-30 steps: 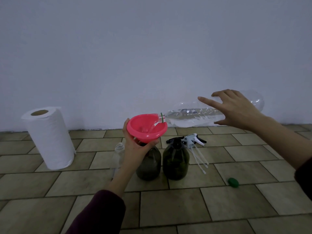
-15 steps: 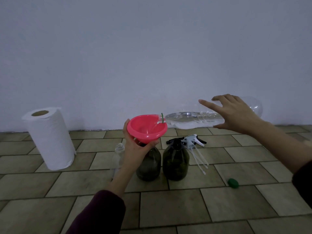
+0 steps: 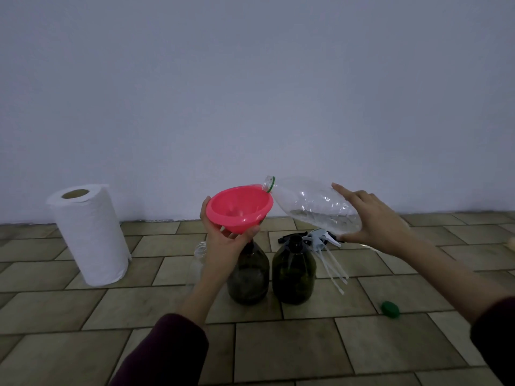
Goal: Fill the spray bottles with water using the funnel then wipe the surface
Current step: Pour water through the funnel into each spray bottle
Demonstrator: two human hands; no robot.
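Water bottle (image 3: pixel 315 204), gripped by right hand (image 3: pixel 373 221) fingers, now tips neck-up off the funnel (image 3: pixel 239 208) the left hand (image 3: pixel 225 243) clasps.

The funnel (image 3: pixel 239 209) is a loud pink, pretty much the only bright thing here, sitting over two dark green bottles (image 3: pixel 295 277) that go almost black in this dim light, and the water bottle (image 3: pixel 315 208) is see-through with a thin green ring at its neck. There's a plain white paper towel roll (image 3: pixel 90 235) with a brownish cardboard core, a green cap (image 3: pixel 390 309), and spray heads (image 3: pixel 320 237) that look white and black, though it's hard to be sure. Floor tiles (image 3: pixel 292 346) are olive-tan in a brick-style pattern with dark grout, the wall (image 3: pixel 250 93) is flat pale grey-blue, and the sleeves (image 3: pixel 167 355) are dark maroon.
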